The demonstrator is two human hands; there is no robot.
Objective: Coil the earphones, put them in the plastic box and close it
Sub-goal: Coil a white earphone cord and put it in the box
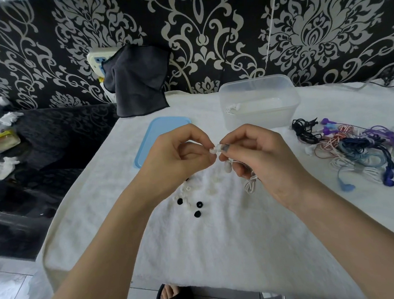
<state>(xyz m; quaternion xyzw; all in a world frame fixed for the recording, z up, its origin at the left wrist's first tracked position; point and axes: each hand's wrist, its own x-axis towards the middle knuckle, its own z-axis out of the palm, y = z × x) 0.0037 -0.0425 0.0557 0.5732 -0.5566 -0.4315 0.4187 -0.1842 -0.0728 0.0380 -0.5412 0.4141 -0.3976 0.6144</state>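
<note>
**Fitting a tip before the coiling starts**

The left hand's fingers [209, 149] are pinched together on a small white ear tip [213, 151], and right against them the right hand [260, 155] pinches the white earbud [220, 147] between thumb and forefinger. The two hands meet over the middle of the tabletop [221, 230], which is draped in a white towel. The rest of that white earphone cord [250, 185] is gathered in the right palm and hangs out below it at about 5 o'clock from the fingertips.

To my eye this is still preparation: the tip is being seated on the bud, and the coiling has not begun. The next move would call for pressing the tip home, then freeing the left hand [180, 155] to wind the cord into loops small enough for the box.

Just below the hands, at 7 o'clock, loose ear tips [197, 204] lie scattered on the towel, some black, some white.

At 1 o'clock stands the clear plastic box [259, 102], open, with what looks like one white earphone set [231, 108] already lying in its left end; otherwise I cannot make out anything inside. Its blue lid [157, 134] lies flat at 11 o'clock, partly behind the left hand, well apart from the box. At 3 o'clock a tangled heap of earphones [356, 151] in black, purple, blue and pink waits. A dark cloth [136, 81] hangs against the wall at 11 o'clock, farther back.
</note>
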